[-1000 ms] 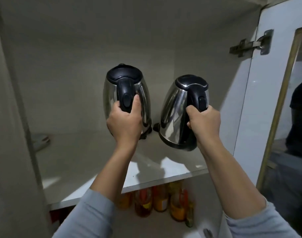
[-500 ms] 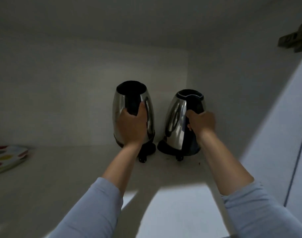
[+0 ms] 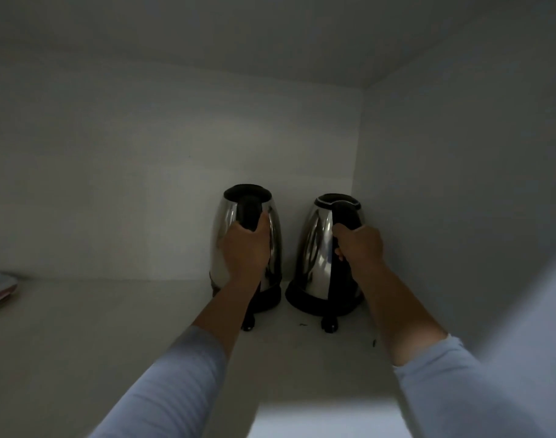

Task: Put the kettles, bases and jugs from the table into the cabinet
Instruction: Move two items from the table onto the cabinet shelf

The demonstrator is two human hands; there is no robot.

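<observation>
With your left hand (image 3: 246,248) and right hand (image 3: 358,248) each clamped on a handle, the left kettle (image 3: 219,245) and right kettle (image 3: 317,248) stand just beside each other in the cabinet (image 3: 459,184) back-right corner, so letting go carelessly could knock them together.

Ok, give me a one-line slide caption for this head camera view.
Both hands, left and right, set two steel kettles side by side on the cabinet shelf.

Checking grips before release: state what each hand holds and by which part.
Left hand grips the left kettle by its handle; right hand the right kettle likewise.
</observation>
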